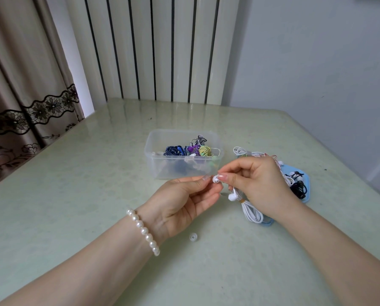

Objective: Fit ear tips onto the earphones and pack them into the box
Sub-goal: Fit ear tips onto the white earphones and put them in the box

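My right hand (257,184) grips a white earphone; its earbud (216,179) sits between thumb and forefinger, the second earbud (232,196) hangs below, and the bundled white cable (252,212) trails under the palm. My left hand (184,202) meets that earbud from the left, fingertips pinched at its tip; whether an ear tip is between them is too small to tell. A loose translucent ear tip (193,237) lies on the table below my left hand. The clear plastic box (162,160) behind holds several coiled coloured earphones.
A light-blue tray (306,173) at the right carries several white and black earphone bundles, partly hidden by my right hand. The pale green table (74,206) runs to a radiator and curtain at the back and left; a wall rises at the right.
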Tool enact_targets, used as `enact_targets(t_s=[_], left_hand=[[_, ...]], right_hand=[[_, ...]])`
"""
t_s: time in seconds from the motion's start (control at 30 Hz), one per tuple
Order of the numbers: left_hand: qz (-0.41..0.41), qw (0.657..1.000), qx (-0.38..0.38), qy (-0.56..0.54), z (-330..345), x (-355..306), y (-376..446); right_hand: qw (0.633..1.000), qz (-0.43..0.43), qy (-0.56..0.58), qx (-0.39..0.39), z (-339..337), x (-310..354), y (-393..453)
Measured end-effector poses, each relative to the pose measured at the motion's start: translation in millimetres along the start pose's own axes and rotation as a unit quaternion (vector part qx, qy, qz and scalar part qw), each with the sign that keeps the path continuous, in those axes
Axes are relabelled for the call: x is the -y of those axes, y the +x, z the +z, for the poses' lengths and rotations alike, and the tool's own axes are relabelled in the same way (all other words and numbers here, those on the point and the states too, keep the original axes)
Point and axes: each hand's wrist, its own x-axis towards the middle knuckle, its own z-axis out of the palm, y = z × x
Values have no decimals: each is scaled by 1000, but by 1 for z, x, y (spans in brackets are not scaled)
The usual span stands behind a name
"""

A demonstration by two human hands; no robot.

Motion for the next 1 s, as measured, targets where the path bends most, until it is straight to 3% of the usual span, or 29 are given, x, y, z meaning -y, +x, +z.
enact_targets(t_s=[0.3, 0.6, 0.87, 1.0], left_hand=[[-1, 1000, 7, -3, 1, -1, -1], [-6, 999, 13, -28, 1, -1, -1], [-19, 998, 12, -55, 4, -1, -3], [-15, 999, 13, -41, 3, -3, -3]], right_hand=[[1000, 16, -11, -12, 3, -2, 0], [997, -5, -30, -74, 11, -12, 0], [966, -136, -163, -149, 19, -24, -3], [991, -34, 45, -122, 16, -15, -1]])
